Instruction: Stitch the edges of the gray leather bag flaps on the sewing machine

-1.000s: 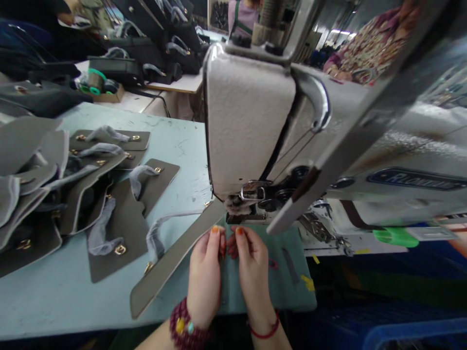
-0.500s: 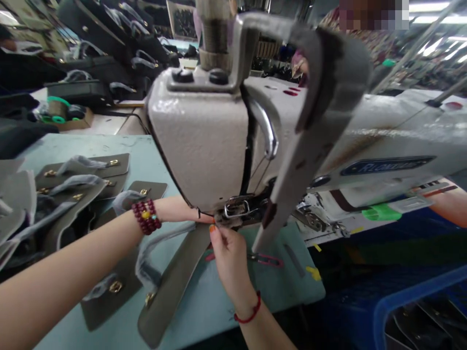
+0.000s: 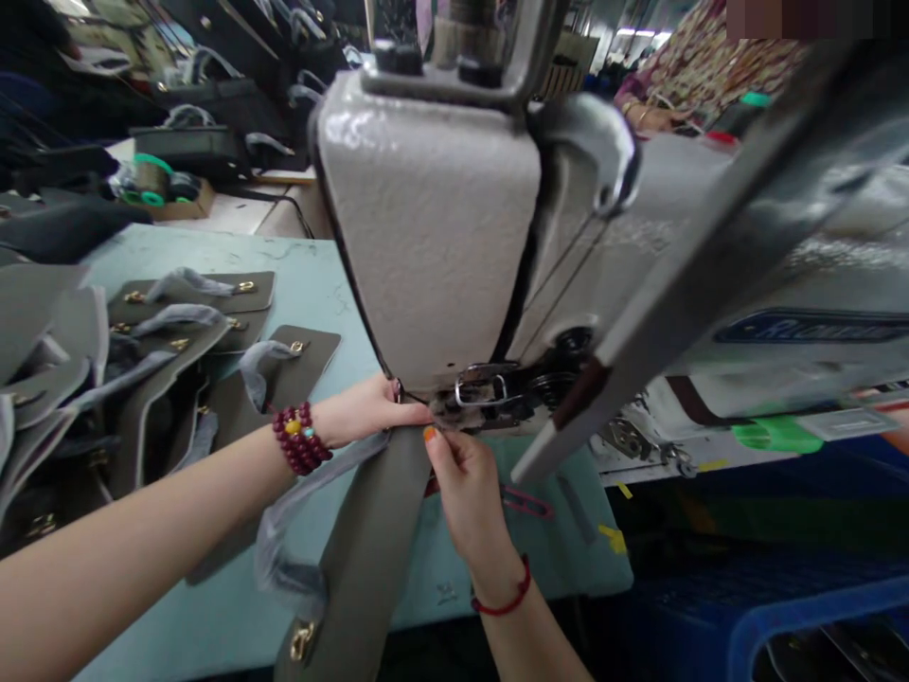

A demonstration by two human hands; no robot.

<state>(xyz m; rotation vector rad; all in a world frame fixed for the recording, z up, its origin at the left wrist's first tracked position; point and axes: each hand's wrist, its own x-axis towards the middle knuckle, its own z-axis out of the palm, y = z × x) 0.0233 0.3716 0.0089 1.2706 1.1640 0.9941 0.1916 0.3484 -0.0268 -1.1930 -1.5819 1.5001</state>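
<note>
A grey leather strap piece (image 3: 376,540) with a brass buckle runs from the table's front edge up under the head of a large white sewing machine (image 3: 440,218). My left hand (image 3: 365,409), with a dark red bead bracelet on the wrist, reaches in from the left and grips the strap's far end beside the needle area. My right hand (image 3: 461,483), with a red cord on the wrist, pinches the same end of the strap just under the presser foot (image 3: 479,393). A pink-handled thread snipper (image 3: 525,502) lies on the machine bed to the right of my right hand.
Several grey leather pieces (image 3: 177,360) with brass fittings and wrapped handles lie spread over the pale blue table (image 3: 142,625) on the left. Black bags and green thread spools (image 3: 152,180) stand at the back left. A blue crate (image 3: 816,625) sits low right. Another person in patterned clothing works behind.
My left hand went from in front of the needle round to the left side of the machine head. The strap has swung from diagonal to nearly straight toward me.
</note>
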